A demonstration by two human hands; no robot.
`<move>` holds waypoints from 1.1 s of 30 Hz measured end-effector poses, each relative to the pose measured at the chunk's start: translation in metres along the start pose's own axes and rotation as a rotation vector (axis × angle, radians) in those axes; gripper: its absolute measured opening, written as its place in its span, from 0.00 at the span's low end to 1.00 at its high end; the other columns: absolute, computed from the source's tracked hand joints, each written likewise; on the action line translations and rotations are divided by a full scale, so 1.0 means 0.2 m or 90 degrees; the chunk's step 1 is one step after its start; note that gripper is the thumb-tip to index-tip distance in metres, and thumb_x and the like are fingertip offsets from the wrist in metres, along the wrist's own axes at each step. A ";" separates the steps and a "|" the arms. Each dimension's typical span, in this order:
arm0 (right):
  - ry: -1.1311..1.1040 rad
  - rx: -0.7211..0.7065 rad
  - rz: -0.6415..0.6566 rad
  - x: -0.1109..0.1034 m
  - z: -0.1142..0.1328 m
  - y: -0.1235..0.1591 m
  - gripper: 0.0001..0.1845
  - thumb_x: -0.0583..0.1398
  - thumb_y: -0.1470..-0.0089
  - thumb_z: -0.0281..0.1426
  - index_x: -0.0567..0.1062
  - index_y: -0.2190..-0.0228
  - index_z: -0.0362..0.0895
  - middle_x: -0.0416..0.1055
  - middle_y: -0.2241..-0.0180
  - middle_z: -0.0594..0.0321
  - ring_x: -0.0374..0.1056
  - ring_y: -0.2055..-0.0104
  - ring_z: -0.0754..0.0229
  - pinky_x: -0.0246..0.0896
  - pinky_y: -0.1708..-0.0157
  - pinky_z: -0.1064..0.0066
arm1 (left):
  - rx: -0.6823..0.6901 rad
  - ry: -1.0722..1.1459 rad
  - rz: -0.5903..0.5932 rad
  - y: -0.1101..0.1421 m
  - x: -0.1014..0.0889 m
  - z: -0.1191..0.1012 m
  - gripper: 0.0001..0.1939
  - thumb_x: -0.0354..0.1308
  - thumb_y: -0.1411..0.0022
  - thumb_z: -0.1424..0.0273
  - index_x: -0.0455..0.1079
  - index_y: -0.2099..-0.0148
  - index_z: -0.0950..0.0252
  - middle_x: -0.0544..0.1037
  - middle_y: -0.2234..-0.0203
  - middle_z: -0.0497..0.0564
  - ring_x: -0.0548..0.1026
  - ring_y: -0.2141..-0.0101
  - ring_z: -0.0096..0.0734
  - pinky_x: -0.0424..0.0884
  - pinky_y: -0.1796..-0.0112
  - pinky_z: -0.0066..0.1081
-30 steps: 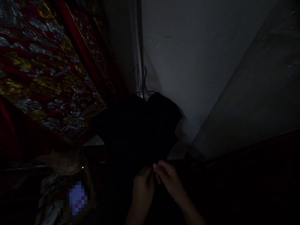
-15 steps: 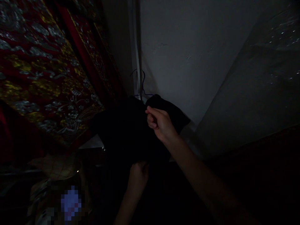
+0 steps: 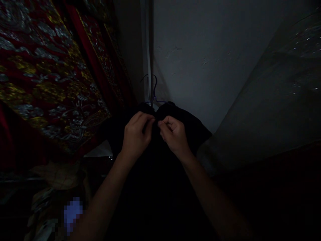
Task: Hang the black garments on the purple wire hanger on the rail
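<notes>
A black garment [image 3: 193, 124], too dark to show its details, hangs by its shoulders from a thin bluish-purple hanger [image 3: 155, 88]. At the front, just under its neck opening, my left hand [image 3: 137, 133] pinches thumb and fingertips together on the dark cloth. Close beside it on the right, my right hand [image 3: 173, 134] is closed in a similar pinch at the same height. A small gap separates the two sets of fingertips. Whether they grip anything smaller than the cloth cannot be made out.
A pale narrow upright strip [image 3: 148, 47] runs down to the hanger's hook, before a grey wall [image 3: 200, 43]. Red cloth with gold and silver embroidery [image 3: 45, 77] fills the left. Translucent sheeting [image 3: 260, 110] stands at right. Lower left, a bag-like item [image 3: 59, 175] sits in shadow.
My left hand has risen from lower on the garment to the neckline, beside my right hand. My right hand stays near the neckline, its fingers turned further inward.
</notes>
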State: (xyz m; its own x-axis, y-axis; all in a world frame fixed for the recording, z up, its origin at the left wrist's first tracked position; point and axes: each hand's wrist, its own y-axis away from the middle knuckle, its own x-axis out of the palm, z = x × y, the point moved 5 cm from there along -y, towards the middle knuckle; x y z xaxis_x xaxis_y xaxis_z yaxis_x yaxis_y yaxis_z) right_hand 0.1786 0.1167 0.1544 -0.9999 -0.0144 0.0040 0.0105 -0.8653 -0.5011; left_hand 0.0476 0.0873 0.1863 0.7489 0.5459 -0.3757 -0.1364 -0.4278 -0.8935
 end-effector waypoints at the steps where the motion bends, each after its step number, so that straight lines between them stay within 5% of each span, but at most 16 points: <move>1: 0.011 0.002 -0.004 0.00 -0.04 0.00 0.14 0.60 0.46 0.39 0.66 0.77 0.46 0.59 0.85 0.73 0.53 0.84 0.69 0.44 0.83 0.75 | 0.005 -0.008 -0.007 0.01 0.00 0.00 0.06 0.56 0.32 0.77 0.73 0.62 0.66 0.77 0.68 0.51 0.76 0.65 0.31 0.70 0.63 0.30; 4: 0.054 0.046 -0.004 0.04 -0.20 0.04 0.10 0.58 0.49 0.37 0.68 0.77 0.45 0.64 0.81 0.69 0.58 0.79 0.66 0.50 0.79 0.74 | -0.018 -0.021 -0.092 0.01 -0.08 0.01 0.07 0.55 0.31 0.74 0.72 0.63 0.64 0.77 0.69 0.50 0.76 0.66 0.31 0.69 0.63 0.30; 8: 0.078 0.146 0.033 0.10 -0.40 0.19 0.10 0.58 0.54 0.35 0.66 0.81 0.46 0.61 0.86 0.69 0.57 0.82 0.65 0.49 0.81 0.73 | -0.100 -0.041 -0.269 -0.02 -0.32 0.07 0.08 0.55 0.30 0.70 0.73 0.62 0.64 0.77 0.70 0.47 0.76 0.66 0.30 0.69 0.63 0.29; 12: -0.040 0.141 0.089 0.15 -0.33 0.25 0.14 0.58 0.45 0.42 0.70 0.73 0.45 0.62 0.86 0.71 0.58 0.84 0.66 0.51 0.82 0.74 | -0.121 -0.020 -0.166 -0.05 -0.39 0.10 0.07 0.58 0.32 0.69 0.75 0.63 0.63 0.79 0.70 0.46 0.77 0.67 0.30 0.70 0.63 0.28; 18: -0.071 0.003 0.094 0.16 -0.03 0.09 0.16 0.60 0.40 0.44 0.74 0.66 0.44 0.66 0.81 0.70 0.61 0.81 0.67 0.53 0.81 0.76 | -0.075 0.001 -0.005 0.02 -0.25 0.07 0.06 0.57 0.31 0.70 0.75 0.60 0.63 0.80 0.67 0.49 0.77 0.63 0.32 0.70 0.60 0.31; 25: -0.026 -0.049 0.017 0.11 -0.05 0.06 0.11 0.60 0.43 0.38 0.71 0.72 0.44 0.67 0.78 0.68 0.62 0.78 0.66 0.56 0.77 0.74 | -0.003 -0.027 0.021 0.03 -0.13 -0.03 0.06 0.56 0.32 0.73 0.73 0.62 0.64 0.79 0.68 0.50 0.77 0.64 0.34 0.69 0.58 0.35; 29: 0.093 0.004 0.002 0.09 -0.23 0.06 0.10 0.59 0.47 0.36 0.71 0.75 0.44 0.70 0.76 0.63 0.66 0.74 0.62 0.56 0.73 0.71 | -0.058 -0.025 -0.092 0.01 -0.17 -0.02 0.08 0.55 0.31 0.70 0.74 0.63 0.63 0.80 0.68 0.49 0.77 0.65 0.32 0.70 0.59 0.33; 33: 0.122 0.083 0.065 0.07 -0.39 0.14 0.11 0.58 0.49 0.36 0.68 0.79 0.45 0.63 0.81 0.68 0.59 0.77 0.64 0.51 0.76 0.72 | -0.245 0.058 -0.270 0.03 -0.39 0.28 0.09 0.60 0.35 0.63 0.73 0.63 0.63 0.78 0.71 0.46 0.75 0.67 0.30 0.71 0.63 0.30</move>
State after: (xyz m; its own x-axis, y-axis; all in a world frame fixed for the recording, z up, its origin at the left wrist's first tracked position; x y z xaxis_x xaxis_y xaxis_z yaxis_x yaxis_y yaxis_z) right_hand 0.1641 0.1322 0.0728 -0.9772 -0.0202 -0.2116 0.1003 -0.9215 -0.3752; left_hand -0.0481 0.0818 0.1974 0.7414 0.6702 0.0342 0.4214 -0.4253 -0.8010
